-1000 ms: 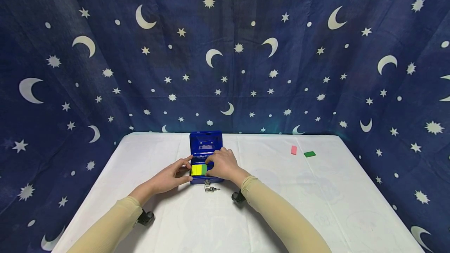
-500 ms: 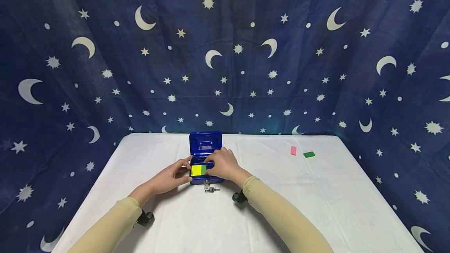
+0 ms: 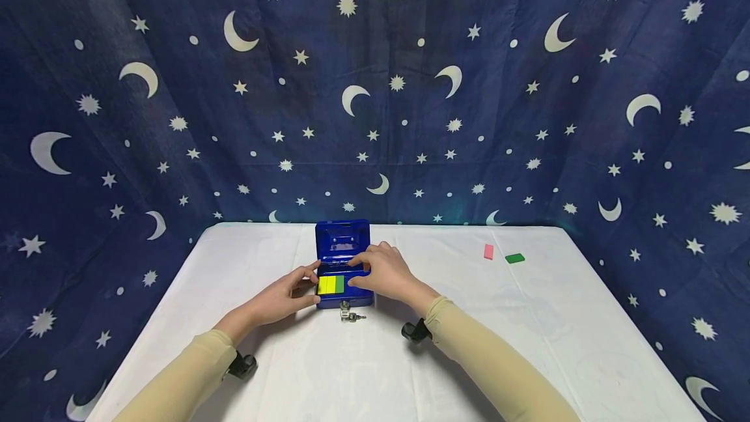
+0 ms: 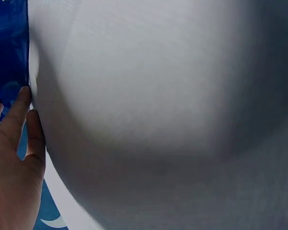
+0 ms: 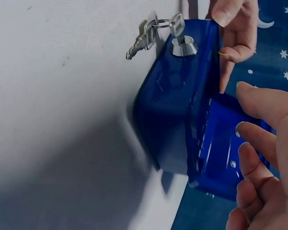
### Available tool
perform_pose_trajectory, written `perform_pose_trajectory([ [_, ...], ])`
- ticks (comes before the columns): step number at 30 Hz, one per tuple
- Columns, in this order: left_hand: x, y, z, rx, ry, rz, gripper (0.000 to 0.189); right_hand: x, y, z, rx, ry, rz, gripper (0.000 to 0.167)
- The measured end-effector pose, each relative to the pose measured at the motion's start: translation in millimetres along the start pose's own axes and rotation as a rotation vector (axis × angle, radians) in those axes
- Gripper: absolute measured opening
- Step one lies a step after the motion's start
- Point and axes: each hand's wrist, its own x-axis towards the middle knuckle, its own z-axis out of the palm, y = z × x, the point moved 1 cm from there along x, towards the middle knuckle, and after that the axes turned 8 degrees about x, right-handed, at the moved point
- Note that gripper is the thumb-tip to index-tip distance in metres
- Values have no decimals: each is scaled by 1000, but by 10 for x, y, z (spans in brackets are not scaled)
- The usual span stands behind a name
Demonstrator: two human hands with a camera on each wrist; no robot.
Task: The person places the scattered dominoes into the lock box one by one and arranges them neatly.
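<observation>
A blue cash box [image 3: 346, 301] stands on the table with its lid [image 3: 342, 236] raised. Inside, at its left, two yellow blocks [image 3: 327, 284] and a green block [image 3: 340, 284] sit side by side. My left hand [image 3: 280, 295] holds the box's left end, thumb at the front corner and fingers along the side. Over the right half of the box is my right hand [image 3: 389, 272], thumb and fingers apart, nothing visible between them, clear of the blocks. The right wrist view shows keys [image 5: 146, 36] on a ring, one in the front lock [image 5: 184, 47].
A pink block [image 3: 489, 252] and a green domino-like block [image 3: 515, 258] lie apart on the white-covered table [image 3: 469, 344], to the right of the box. A dark blue curtain [image 3: 410, 116] with moons and stars hangs behind and at the sides.
My right hand has let go of the green block and moved right and slightly up. The blocks stay in the box. My left hand has not moved.
</observation>
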Motion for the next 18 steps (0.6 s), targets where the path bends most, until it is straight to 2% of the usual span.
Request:
perform_pose_trajectory([
  [5, -6, 4, 9, 1, -3, -6, 40, -116, 116, -115, 71, 45, 3, 41],
  [13, -13, 16, 1, 7, -3, 0, 38, -302, 432, -340, 130, 203, -11, 35],
  [18, -20, 24, -11, 4, 0, 15, 36, -411, 608, -469, 148, 244, -8, 35],
])
